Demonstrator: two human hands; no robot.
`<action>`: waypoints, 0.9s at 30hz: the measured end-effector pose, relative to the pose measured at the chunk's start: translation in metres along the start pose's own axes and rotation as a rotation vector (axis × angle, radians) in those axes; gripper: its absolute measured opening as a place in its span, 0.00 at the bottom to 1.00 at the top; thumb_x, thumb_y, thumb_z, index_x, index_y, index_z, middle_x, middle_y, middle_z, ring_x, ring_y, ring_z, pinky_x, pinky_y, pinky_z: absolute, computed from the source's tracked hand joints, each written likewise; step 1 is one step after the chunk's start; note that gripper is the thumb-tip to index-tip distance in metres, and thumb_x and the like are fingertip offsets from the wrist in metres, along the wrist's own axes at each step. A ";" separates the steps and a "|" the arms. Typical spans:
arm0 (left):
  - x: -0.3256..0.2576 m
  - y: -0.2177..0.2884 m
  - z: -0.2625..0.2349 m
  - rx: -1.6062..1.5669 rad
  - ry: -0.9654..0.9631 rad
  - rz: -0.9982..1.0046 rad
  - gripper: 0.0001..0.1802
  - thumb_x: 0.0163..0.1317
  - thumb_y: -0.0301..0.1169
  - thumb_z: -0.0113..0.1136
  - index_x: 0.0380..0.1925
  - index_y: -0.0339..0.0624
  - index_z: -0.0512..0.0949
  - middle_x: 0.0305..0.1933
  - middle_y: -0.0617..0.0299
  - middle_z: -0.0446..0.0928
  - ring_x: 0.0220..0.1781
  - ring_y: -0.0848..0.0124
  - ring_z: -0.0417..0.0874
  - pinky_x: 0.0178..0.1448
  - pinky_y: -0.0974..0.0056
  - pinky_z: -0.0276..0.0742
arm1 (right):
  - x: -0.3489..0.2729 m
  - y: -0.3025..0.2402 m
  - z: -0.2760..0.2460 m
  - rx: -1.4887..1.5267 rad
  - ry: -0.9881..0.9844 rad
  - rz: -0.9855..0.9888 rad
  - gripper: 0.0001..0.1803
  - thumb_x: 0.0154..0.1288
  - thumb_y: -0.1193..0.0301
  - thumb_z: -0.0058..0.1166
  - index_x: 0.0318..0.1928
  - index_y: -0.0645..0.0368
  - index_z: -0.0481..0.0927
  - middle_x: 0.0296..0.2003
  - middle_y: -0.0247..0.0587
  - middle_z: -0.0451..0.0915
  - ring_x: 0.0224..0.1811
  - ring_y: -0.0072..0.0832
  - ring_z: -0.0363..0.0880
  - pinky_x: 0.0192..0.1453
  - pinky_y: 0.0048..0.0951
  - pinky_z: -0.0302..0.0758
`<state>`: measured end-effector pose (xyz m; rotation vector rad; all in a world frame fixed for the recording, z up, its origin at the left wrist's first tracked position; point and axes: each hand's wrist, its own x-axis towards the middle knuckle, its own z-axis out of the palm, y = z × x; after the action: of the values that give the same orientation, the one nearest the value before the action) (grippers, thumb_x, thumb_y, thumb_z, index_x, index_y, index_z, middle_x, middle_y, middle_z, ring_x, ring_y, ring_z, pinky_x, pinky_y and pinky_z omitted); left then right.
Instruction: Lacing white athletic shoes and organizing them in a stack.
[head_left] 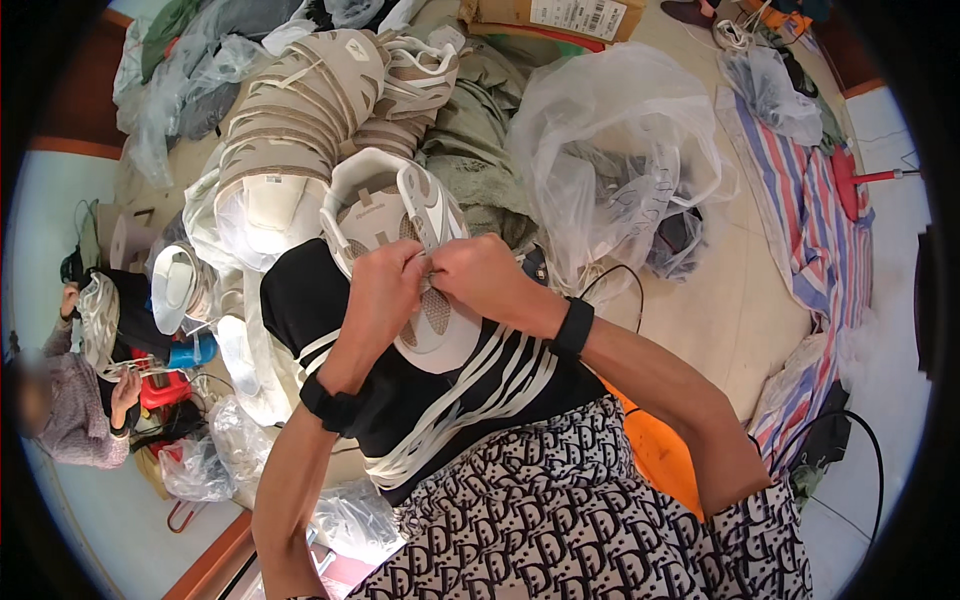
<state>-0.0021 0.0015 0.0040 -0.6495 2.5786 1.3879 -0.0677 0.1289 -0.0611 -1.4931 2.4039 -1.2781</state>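
A beige and white shoe upper (440,345) lies over black cloth (303,290) on my lap, its rounded toe toward me and its collar pointing away. My left hand (382,288) and my right hand (485,275) meet above its lacing area. Both are closed, thumbs and fingertips pinched together nearly touching. What sits between the fingertips is too small and covered to make out. Several long white shoelaces (455,415) stretch across the black cloth below my wrists. Each wrist wears a black band.
Beyond my left hand curves a long stack of nested shoe uppers (290,125). Clear plastic bags (620,150) lie ahead to the right, near a striped sheet (800,210). A cardboard box (550,18) stands at the back. Another person (80,400) handles laces at far left.
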 end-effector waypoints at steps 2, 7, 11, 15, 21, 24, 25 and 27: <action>0.002 -0.004 -0.003 0.210 0.005 0.183 0.08 0.53 0.27 0.54 0.27 0.30 0.75 0.21 0.46 0.75 0.23 0.57 0.78 0.30 0.60 0.71 | -0.003 0.002 -0.007 0.223 -0.035 0.079 0.07 0.44 0.70 0.55 0.19 0.63 0.77 0.18 0.46 0.76 0.18 0.40 0.75 0.24 0.34 0.73; 0.006 -0.004 -0.005 0.222 -0.012 0.102 0.09 0.51 0.28 0.56 0.27 0.30 0.75 0.23 0.45 0.74 0.26 0.54 0.77 0.32 0.59 0.71 | -0.006 -0.002 -0.022 0.592 -0.129 0.442 0.08 0.47 0.71 0.56 0.22 0.64 0.78 0.17 0.39 0.74 0.18 0.25 0.72 0.24 0.24 0.69; 0.005 0.001 -0.010 0.040 -0.057 -0.057 0.08 0.53 0.28 0.55 0.26 0.31 0.74 0.19 0.57 0.73 0.20 0.71 0.72 0.27 0.67 0.67 | -0.018 0.017 -0.030 0.550 -0.045 0.483 0.07 0.48 0.72 0.58 0.24 0.66 0.79 0.18 0.34 0.75 0.20 0.16 0.70 0.25 0.18 0.66; 0.005 0.001 -0.016 -0.326 -0.143 -0.270 0.06 0.57 0.28 0.53 0.24 0.38 0.71 0.17 0.72 0.66 0.18 0.85 0.61 0.21 0.76 0.55 | -0.016 0.028 -0.029 0.879 0.045 0.727 0.11 0.46 0.68 0.59 0.25 0.65 0.81 0.20 0.35 0.77 0.22 0.18 0.71 0.28 0.20 0.68; 0.005 -0.006 -0.018 -0.372 -0.179 -0.274 0.04 0.57 0.26 0.52 0.28 0.35 0.72 0.22 0.69 0.70 0.23 0.83 0.66 0.26 0.76 0.62 | -0.016 0.035 -0.040 1.091 -0.021 0.935 0.10 0.50 0.74 0.57 0.32 0.69 0.80 0.32 0.36 0.79 0.29 0.19 0.72 0.37 0.19 0.69; 0.005 -0.007 -0.014 -0.428 -0.176 -0.238 0.06 0.56 0.25 0.53 0.32 0.34 0.73 0.25 0.67 0.72 0.25 0.82 0.68 0.29 0.75 0.65 | -0.011 0.028 -0.037 1.168 -0.047 0.887 0.08 0.49 0.75 0.57 0.29 0.69 0.80 0.27 0.35 0.78 0.28 0.18 0.72 0.35 0.19 0.68; 0.004 -0.010 -0.014 -0.363 -0.166 -0.208 0.08 0.55 0.25 0.54 0.34 0.33 0.72 0.26 0.65 0.73 0.27 0.80 0.70 0.31 0.74 0.67 | -0.010 0.028 -0.036 1.205 -0.077 0.859 0.07 0.48 0.76 0.57 0.27 0.68 0.79 0.25 0.34 0.77 0.28 0.18 0.71 0.34 0.18 0.67; 0.004 -0.011 -0.014 -0.296 -0.156 -0.183 0.10 0.54 0.25 0.54 0.36 0.32 0.72 0.28 0.63 0.75 0.29 0.78 0.72 0.34 0.72 0.70 | -0.008 0.026 -0.037 1.238 -0.042 0.861 0.05 0.47 0.77 0.57 0.26 0.67 0.79 0.24 0.32 0.77 0.27 0.18 0.71 0.34 0.18 0.66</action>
<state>0.0003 -0.0161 0.0024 -0.7628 2.1560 1.6973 -0.0980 0.1630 -0.0562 -0.1123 1.2817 -1.7693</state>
